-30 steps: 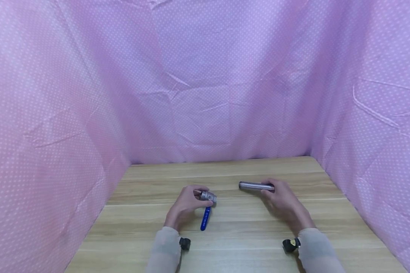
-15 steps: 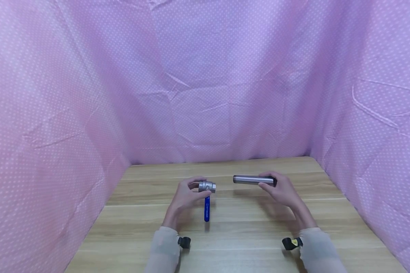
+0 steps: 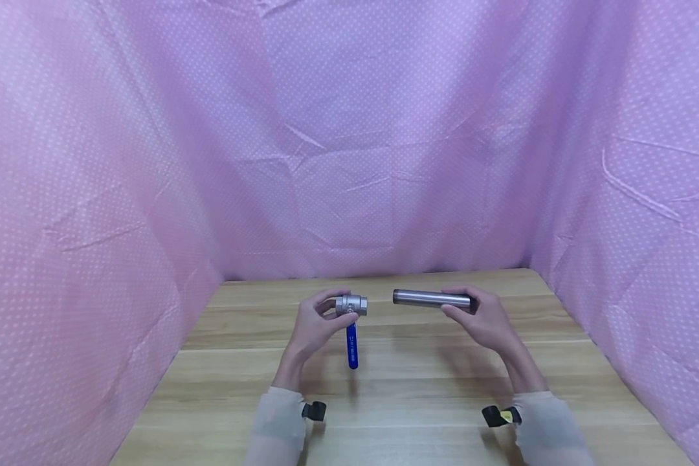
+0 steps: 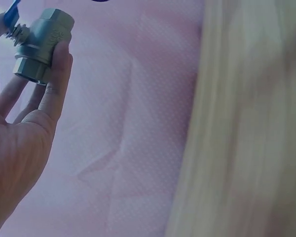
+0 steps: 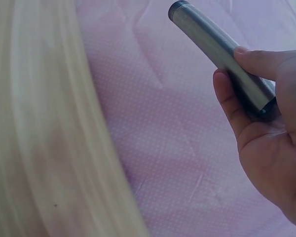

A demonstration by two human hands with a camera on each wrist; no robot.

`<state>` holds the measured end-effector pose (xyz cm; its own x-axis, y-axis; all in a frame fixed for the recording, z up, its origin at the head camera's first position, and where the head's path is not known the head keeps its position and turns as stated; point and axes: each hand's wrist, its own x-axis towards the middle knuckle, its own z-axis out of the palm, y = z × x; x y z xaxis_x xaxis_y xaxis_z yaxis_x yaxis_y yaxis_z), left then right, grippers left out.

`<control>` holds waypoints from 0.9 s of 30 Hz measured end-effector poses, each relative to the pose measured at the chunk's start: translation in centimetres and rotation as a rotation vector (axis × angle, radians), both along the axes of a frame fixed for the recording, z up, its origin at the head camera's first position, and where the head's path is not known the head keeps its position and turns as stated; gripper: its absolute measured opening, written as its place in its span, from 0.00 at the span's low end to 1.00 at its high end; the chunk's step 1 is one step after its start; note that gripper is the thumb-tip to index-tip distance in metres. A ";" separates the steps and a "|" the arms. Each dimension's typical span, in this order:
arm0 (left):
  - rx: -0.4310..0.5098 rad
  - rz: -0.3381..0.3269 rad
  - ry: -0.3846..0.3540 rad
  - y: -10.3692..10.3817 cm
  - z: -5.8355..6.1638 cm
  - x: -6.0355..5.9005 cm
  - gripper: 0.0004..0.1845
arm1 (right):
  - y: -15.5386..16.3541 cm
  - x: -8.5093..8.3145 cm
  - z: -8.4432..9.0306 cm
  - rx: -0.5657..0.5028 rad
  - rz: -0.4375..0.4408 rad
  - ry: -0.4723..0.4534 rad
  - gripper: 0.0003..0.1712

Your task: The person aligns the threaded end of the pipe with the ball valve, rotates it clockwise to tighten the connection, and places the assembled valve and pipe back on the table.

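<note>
In the head view we see the left hand holding a metal ball valve above the wooden bench, with its blue lever handle hanging down; the white print on the handle is too small for us to read. The right hand holds a grey metal pipe by one end, level, its free end pointing at the valve and a little apart from it. Pink dotted cloth stands around the bench. In the left wrist view the fingers close their grip around the valve body; raised marks on it are not legible. In the right wrist view thumb and fingers pinch the pipe, whose far end is threaded.
</note>
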<state>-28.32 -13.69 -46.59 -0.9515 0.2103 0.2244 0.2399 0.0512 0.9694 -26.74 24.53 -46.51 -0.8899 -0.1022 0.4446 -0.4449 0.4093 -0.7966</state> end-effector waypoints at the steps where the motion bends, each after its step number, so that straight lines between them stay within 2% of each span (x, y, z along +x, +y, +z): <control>1: 0.009 -0.001 0.013 0.0 0.2 0.1 0.30 | -0.1 0.2 0.3 -0.006 0.001 0.005 0.19; 7: 0.055 -0.031 0.090 0.1 1.7 0.8 0.30 | -0.4 1.2 1.9 -0.047 0.000 0.060 0.19; 12: 0.068 -0.050 0.151 0.1 2.7 1.2 0.29 | -0.4 1.6 2.8 -0.104 0.033 0.122 0.20; 22: 0.102 -0.082 0.228 -0.3 4.4 1.4 0.29 | -1.6 2.7 4.9 -0.135 0.065 0.270 0.23; 27: 0.109 -0.088 0.262 -0.5 5.2 1.7 0.29 | -2.1 3.5 5.8 -0.159 0.109 0.314 0.24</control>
<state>-26.59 -14.15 -41.41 -0.8371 0.2509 0.4861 0.4820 -0.0820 0.8723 -23.28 22.44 -40.70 -0.6953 -0.0968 0.7122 -0.7120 0.2279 -0.6642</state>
